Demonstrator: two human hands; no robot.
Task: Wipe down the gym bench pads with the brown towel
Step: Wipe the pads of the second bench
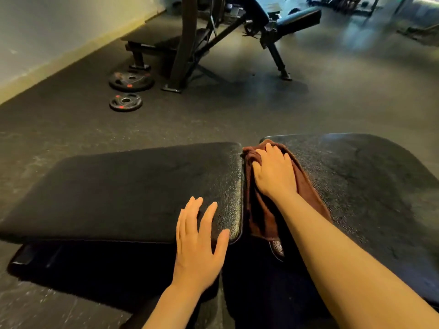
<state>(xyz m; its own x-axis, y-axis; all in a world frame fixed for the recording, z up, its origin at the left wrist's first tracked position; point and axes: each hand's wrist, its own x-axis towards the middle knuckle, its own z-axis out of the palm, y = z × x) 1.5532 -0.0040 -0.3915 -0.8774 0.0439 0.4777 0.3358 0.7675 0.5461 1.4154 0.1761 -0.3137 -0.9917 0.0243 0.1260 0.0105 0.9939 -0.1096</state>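
The person leans over a black gym bench whose two pads sit side by side with a narrow gap between them. The brown towel point(266, 210) lies bunched along the inner edge of the right pad point(368, 186), right at that gap, with its near end drooping over the pad's front edge. The right hand point(273, 172) presses down on the towel's far end, fingers bent over the bunched cloth and gripping it. The left hand point(197, 243) rests flat at the near inner corner of the left pad point(118, 191), fingers straight and spread, holding nothing, seemingly bracing.

As I judge it, the wiping is on the right pad's inner strip, with most of both pads left to cover. The risk lies in that gap: the towel is narrow and crumpled, so a stroke along the edge could push cloth down between the pads or let the hanging end slide off the front. Being bunched, it also touches only a thin band, so streaks may be missed. Two weight plates point(130, 80) lie on the rubber floor point(71, 119) beyond, near a rack's foot.
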